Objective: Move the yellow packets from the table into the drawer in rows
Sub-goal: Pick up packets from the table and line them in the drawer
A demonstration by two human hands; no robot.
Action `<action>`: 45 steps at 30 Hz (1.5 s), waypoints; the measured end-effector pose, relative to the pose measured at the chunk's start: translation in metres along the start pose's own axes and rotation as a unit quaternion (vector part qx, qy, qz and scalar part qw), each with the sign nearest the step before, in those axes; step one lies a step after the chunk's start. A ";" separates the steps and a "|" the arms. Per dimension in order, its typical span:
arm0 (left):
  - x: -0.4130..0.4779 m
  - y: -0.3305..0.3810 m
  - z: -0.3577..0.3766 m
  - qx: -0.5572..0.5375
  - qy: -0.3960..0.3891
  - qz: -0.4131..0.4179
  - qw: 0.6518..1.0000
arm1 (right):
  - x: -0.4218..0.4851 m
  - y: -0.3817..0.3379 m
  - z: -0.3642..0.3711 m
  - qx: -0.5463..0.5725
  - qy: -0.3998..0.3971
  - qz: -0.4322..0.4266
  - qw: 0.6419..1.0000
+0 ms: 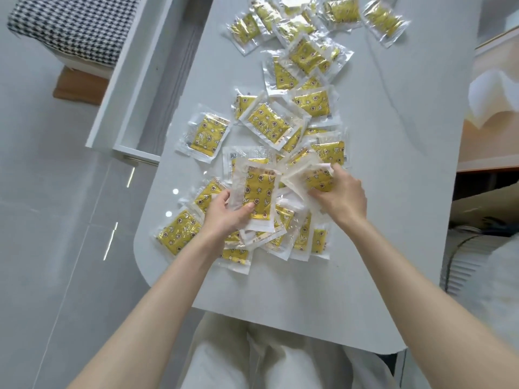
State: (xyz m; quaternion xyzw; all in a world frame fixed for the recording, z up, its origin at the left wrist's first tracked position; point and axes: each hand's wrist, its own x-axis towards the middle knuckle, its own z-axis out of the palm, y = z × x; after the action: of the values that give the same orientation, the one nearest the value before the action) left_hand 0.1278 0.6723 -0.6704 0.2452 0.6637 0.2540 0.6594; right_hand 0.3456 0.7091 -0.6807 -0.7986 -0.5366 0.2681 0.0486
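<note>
Several yellow packets in clear wrappers lie scattered over the white table [393,164], some overlapping in a heap near its front. My left hand [224,213] holds a small stack of packets [257,192] upright above the heap, thumb across the front one. To the right, my right hand [341,196] pinches another yellow packet [316,178] at the heap's edge. The open white drawer [140,88] juts out from the table's left side; its grey inside shows no packets.
More packets [303,51] spread toward the table's far end. A checkered cushion [75,23] sits on a seat at the upper left. Shelving and white paper [494,91] stand on the right. My legs are under the table's front edge.
</note>
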 end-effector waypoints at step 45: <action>-0.299 0.090 -0.391 -0.054 0.094 0.053 0.993 | -0.308 -0.366 -0.026 0.499 -0.212 0.151 0.827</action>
State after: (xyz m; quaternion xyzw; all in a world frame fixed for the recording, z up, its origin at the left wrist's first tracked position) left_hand -0.2614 0.5373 -0.3857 0.2192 0.6944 0.3454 0.5921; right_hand -0.0320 0.5962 -0.4092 -0.6601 -0.1997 0.6660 0.2843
